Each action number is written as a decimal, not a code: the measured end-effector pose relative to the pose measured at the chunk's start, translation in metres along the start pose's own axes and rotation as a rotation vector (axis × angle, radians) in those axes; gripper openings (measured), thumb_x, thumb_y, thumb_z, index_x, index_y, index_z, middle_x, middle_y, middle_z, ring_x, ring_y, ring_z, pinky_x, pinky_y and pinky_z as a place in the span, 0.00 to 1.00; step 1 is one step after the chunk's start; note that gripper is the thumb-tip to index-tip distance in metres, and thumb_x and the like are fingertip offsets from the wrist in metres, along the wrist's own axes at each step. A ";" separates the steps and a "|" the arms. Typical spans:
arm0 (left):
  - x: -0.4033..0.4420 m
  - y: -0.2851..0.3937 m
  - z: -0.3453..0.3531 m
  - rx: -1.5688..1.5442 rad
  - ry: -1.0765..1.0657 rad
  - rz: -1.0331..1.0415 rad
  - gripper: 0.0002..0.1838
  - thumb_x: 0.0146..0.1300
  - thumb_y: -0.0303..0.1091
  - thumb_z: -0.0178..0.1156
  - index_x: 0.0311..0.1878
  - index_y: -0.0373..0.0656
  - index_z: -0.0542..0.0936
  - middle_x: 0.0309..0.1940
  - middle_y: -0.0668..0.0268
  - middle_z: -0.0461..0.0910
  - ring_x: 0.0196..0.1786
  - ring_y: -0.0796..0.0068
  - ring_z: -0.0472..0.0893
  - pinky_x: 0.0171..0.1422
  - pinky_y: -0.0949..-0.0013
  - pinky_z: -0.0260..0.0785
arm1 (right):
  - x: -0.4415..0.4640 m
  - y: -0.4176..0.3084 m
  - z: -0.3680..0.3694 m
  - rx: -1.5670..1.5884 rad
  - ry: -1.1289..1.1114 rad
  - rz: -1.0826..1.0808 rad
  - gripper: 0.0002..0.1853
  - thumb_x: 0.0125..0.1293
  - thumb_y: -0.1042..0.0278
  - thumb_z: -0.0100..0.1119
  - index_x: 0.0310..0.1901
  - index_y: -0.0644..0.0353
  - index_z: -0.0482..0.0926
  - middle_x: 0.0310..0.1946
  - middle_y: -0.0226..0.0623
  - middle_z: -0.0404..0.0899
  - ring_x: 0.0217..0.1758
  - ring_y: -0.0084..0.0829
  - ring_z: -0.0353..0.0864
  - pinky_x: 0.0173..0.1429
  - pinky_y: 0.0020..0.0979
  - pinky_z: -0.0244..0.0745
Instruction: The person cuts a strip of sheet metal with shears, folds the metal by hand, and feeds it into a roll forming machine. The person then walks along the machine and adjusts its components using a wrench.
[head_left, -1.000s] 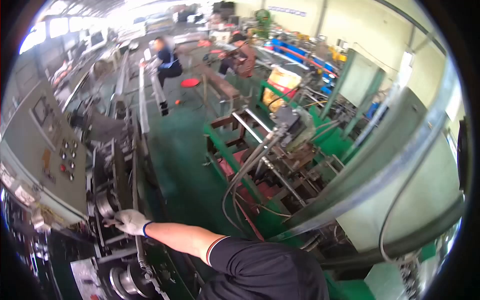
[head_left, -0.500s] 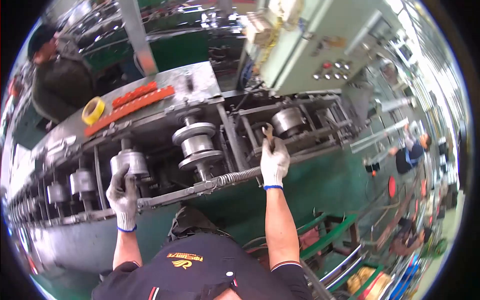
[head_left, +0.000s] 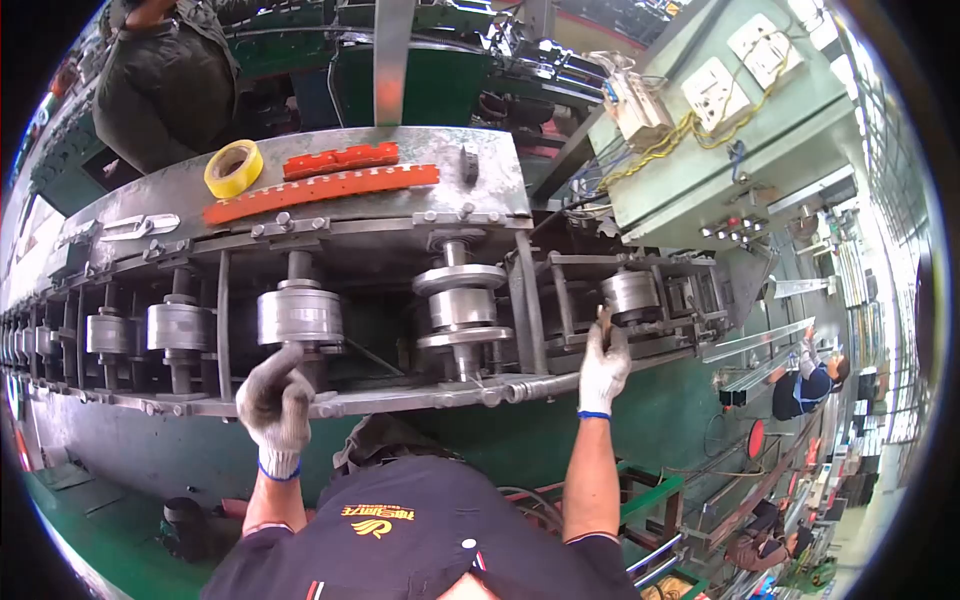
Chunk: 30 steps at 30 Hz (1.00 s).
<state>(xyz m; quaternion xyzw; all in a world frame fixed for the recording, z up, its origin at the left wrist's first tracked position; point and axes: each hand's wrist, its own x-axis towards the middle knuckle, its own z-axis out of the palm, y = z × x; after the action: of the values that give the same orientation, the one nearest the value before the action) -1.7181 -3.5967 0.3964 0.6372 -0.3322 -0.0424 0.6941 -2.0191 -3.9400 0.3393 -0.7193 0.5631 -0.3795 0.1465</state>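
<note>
My left hand [head_left: 275,408], in a white glove with darkened fingers, is at the front rail just below a steel roller [head_left: 300,318]. Its fingers are bent and partly apart, and no object shows in it. Farther right, my gloved right hand [head_left: 605,372] is closed around a small wrench-like tool [head_left: 604,318], whose tip points up beside another roller [head_left: 632,292]. Between the hands, a flanged roller [head_left: 461,308] sits in the machine frame.
A yellow tape roll [head_left: 233,169] and orange strips [head_left: 325,192] lie on the metal top behind the rollers. A control cabinet [head_left: 740,140] stands at upper right. One person [head_left: 165,85] is at upper left; another [head_left: 806,386] sits far right.
The view has swung from the aisle and cabinet to face the roller line. Since the middle frame, both hands have moved lower in view, and the left fingers look more bent.
</note>
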 end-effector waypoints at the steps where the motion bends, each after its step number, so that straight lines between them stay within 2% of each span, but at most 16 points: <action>1: 0.000 0.004 -0.013 -0.028 0.006 -0.011 0.22 0.73 0.36 0.65 0.61 0.29 0.80 0.24 0.70 0.78 0.26 0.84 0.74 0.32 0.78 0.67 | 0.000 0.006 0.003 0.002 0.000 0.003 0.12 0.70 0.61 0.68 0.40 0.63 0.82 0.29 0.43 0.80 0.31 0.40 0.80 0.40 0.42 0.74; 2: -0.003 0.002 -0.028 -0.066 0.018 -0.076 0.24 0.74 0.39 0.65 0.63 0.29 0.79 0.24 0.70 0.78 0.25 0.84 0.75 0.32 0.79 0.67 | 0.000 0.008 0.004 -0.024 -0.013 0.015 0.13 0.70 0.61 0.68 0.41 0.64 0.83 0.31 0.44 0.82 0.33 0.40 0.81 0.42 0.42 0.75; 4: -0.005 -0.004 -0.044 -0.085 0.037 -0.167 0.20 0.72 0.30 0.61 0.63 0.28 0.78 0.24 0.68 0.78 0.24 0.84 0.76 0.28 0.77 0.70 | 0.000 0.005 0.004 0.006 -0.016 0.001 0.13 0.70 0.60 0.68 0.44 0.64 0.84 0.36 0.46 0.85 0.38 0.41 0.84 0.47 0.40 0.77; 5: -0.006 -0.013 -0.047 -0.003 0.034 -0.202 0.21 0.74 0.31 0.60 0.65 0.29 0.77 0.23 0.69 0.77 0.22 0.85 0.71 0.26 0.79 0.65 | 0.001 0.008 0.004 -0.019 -0.029 -0.009 0.14 0.70 0.60 0.68 0.45 0.64 0.84 0.36 0.47 0.86 0.39 0.41 0.85 0.47 0.40 0.77; 6: -0.007 -0.018 -0.050 -0.063 0.023 -0.323 0.21 0.66 0.18 0.55 0.62 0.28 0.79 0.25 0.69 0.79 0.24 0.84 0.76 0.29 0.77 0.71 | 0.002 0.010 0.005 -0.039 -0.045 0.013 0.14 0.69 0.59 0.68 0.45 0.63 0.84 0.36 0.46 0.86 0.39 0.42 0.86 0.47 0.40 0.78; 8: -0.006 -0.025 -0.047 0.098 -0.022 -0.318 0.21 0.62 0.14 0.58 0.59 0.31 0.83 0.26 0.69 0.81 0.27 0.86 0.77 0.33 0.79 0.70 | 0.002 0.011 0.006 -0.063 -0.035 -0.021 0.14 0.69 0.59 0.68 0.45 0.62 0.84 0.36 0.45 0.86 0.40 0.43 0.87 0.47 0.41 0.78; 10: -0.002 -0.027 -0.046 0.062 -0.019 -0.276 0.21 0.61 0.13 0.61 0.59 0.33 0.83 0.27 0.69 0.81 0.28 0.85 0.77 0.35 0.78 0.71 | 0.000 0.009 0.005 -0.083 -0.053 -0.030 0.13 0.70 0.59 0.68 0.45 0.61 0.84 0.34 0.43 0.85 0.38 0.39 0.85 0.46 0.39 0.77; 12: 0.000 -0.023 -0.048 0.009 -0.034 -0.424 0.20 0.61 0.14 0.63 0.58 0.33 0.83 0.27 0.70 0.81 0.29 0.85 0.77 0.36 0.78 0.72 | 0.001 0.007 0.003 -0.106 -0.102 0.002 0.13 0.70 0.60 0.67 0.45 0.61 0.84 0.33 0.40 0.84 0.35 0.33 0.82 0.44 0.36 0.76; 13: 0.003 -0.021 -0.050 0.039 -0.056 -0.408 0.20 0.61 0.15 0.64 0.58 0.33 0.84 0.27 0.70 0.81 0.29 0.86 0.78 0.36 0.77 0.73 | 0.000 0.008 0.003 -0.108 -0.094 0.005 0.13 0.70 0.60 0.67 0.45 0.61 0.84 0.33 0.40 0.84 0.35 0.33 0.82 0.44 0.36 0.76; 14: 0.003 -0.022 -0.052 0.060 -0.069 -0.371 0.20 0.61 0.15 0.64 0.58 0.33 0.84 0.27 0.70 0.81 0.28 0.86 0.78 0.34 0.78 0.72 | 0.000 0.010 0.004 -0.090 -0.098 0.003 0.13 0.71 0.60 0.67 0.45 0.62 0.84 0.33 0.39 0.84 0.35 0.32 0.82 0.44 0.36 0.76; 17: 0.005 -0.015 -0.054 -0.052 -0.080 -0.498 0.20 0.60 0.15 0.64 0.57 0.33 0.84 0.26 0.69 0.80 0.24 0.86 0.77 0.28 0.77 0.72 | 0.003 0.014 0.006 -0.058 -0.095 0.048 0.13 0.71 0.60 0.67 0.46 0.62 0.84 0.33 0.39 0.83 0.36 0.30 0.81 0.45 0.35 0.75; 19: 0.002 -0.017 -0.057 -0.090 -0.098 -0.505 0.20 0.60 0.15 0.64 0.57 0.33 0.84 0.26 0.69 0.80 0.24 0.85 0.78 0.29 0.77 0.73 | 0.004 0.015 0.004 -0.141 -0.163 0.092 0.13 0.73 0.60 0.65 0.47 0.63 0.84 0.35 0.35 0.83 0.39 0.26 0.79 0.48 0.32 0.74; 23: -0.004 -0.022 -0.063 -0.167 -0.090 -0.394 0.20 0.61 0.15 0.62 0.57 0.33 0.83 0.26 0.66 0.81 0.23 0.81 0.80 0.31 0.76 0.73 | 0.001 0.002 0.002 -0.143 -0.132 0.060 0.14 0.73 0.59 0.65 0.47 0.63 0.84 0.35 0.35 0.83 0.38 0.26 0.78 0.47 0.32 0.74; 24: -0.007 -0.027 -0.065 -0.167 -0.092 -0.398 0.20 0.61 0.15 0.62 0.57 0.33 0.83 0.26 0.66 0.81 0.23 0.81 0.80 0.31 0.76 0.73 | 0.001 -0.008 0.000 -0.175 -0.147 0.073 0.13 0.72 0.59 0.65 0.46 0.62 0.84 0.34 0.38 0.84 0.37 0.30 0.81 0.46 0.34 0.75; 26: -0.013 -0.041 -0.068 -0.030 -0.095 -0.190 0.20 0.62 0.15 0.61 0.58 0.33 0.82 0.28 0.64 0.81 0.24 0.78 0.81 0.34 0.73 0.74 | 0.001 -0.012 0.001 -0.206 -0.165 0.084 0.13 0.71 0.59 0.66 0.46 0.62 0.85 0.34 0.41 0.84 0.37 0.34 0.83 0.46 0.37 0.76; 30: -0.014 -0.038 -0.070 -0.115 -0.091 -0.211 0.21 0.63 0.14 0.58 0.60 0.33 0.80 0.28 0.63 0.81 0.24 0.76 0.82 0.34 0.74 0.73 | 0.006 0.009 0.005 -0.186 -0.171 0.112 0.16 0.72 0.56 0.65 0.49 0.62 0.85 0.36 0.43 0.85 0.38 0.37 0.84 0.47 0.37 0.76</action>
<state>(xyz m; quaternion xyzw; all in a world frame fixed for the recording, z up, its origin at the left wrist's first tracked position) -1.6793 -3.5373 0.3577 0.6254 -0.2914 -0.1631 0.7053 -2.0220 -3.9496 0.3325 -0.7269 0.6207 -0.2542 0.1475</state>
